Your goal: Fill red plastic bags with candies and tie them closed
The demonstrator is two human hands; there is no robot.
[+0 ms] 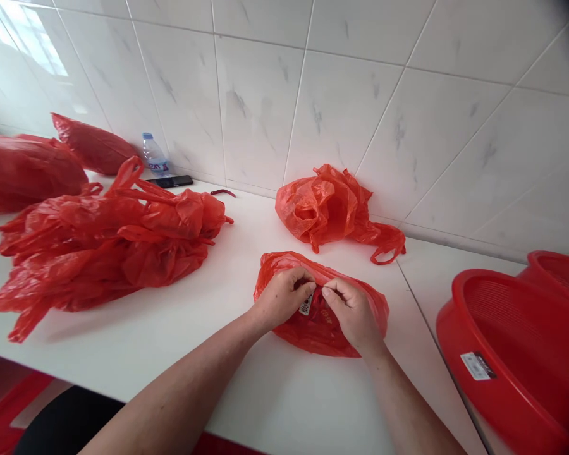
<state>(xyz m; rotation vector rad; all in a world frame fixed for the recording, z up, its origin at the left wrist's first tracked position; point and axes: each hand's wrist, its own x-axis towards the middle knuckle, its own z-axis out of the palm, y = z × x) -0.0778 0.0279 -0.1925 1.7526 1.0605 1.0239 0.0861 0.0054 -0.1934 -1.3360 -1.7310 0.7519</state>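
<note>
In front of me a red plastic bag (289,259) lies spread on the white table. My left hand (287,294) pinches thin red material at its middle, thumb against fingers. Close beside it my right hand (353,309) is also closed in a pinch on the bag, the fingertips of both hands nearly meeting. Between the hands a white label (306,304) with black print shows, along with gold lettering (327,315) on darker red material. My fingers hide exactly which fold is gripped. Just behind lies another crumpled red plastic bag (329,208) with a loop handle.
A pile of red plastic bags (109,240) covers the left, with filled red bags (23,170) behind. A water bottle (154,155), a black phone (171,181) and a small red-handled tool (223,192) lie near the tiled wall. Red plastic baskets (478,328) stand right.
</note>
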